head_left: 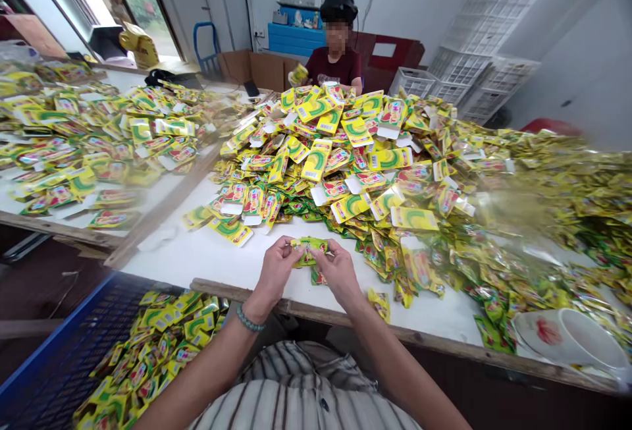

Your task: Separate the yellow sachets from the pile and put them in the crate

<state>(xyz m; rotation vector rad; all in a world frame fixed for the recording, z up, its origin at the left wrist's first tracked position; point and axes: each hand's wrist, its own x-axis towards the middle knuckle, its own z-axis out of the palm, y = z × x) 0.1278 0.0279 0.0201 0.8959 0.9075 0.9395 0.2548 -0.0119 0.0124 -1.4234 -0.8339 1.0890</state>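
Head view: the left hand (274, 273) and right hand (338, 273) pinch one yellow-green sachet (309, 247) between them, just above the worktop's (207, 255) near edge. Each grip is narrow, fingertips closed on one end. The sachet looks light, thin and limp, with foil that is probably slippery and easily creased, so the sealed ends seem the safest hold. A pile (375, 166) of sachets lies beyond, and a crate (49, 346) sits lower left.

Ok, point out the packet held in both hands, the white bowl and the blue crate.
packet (309, 245): head view, middle of its yellow-green face.
white bowl (582, 348): head view, plain white wall beside the red flower.
blue crate (64, 351): head view, bare mesh wall.
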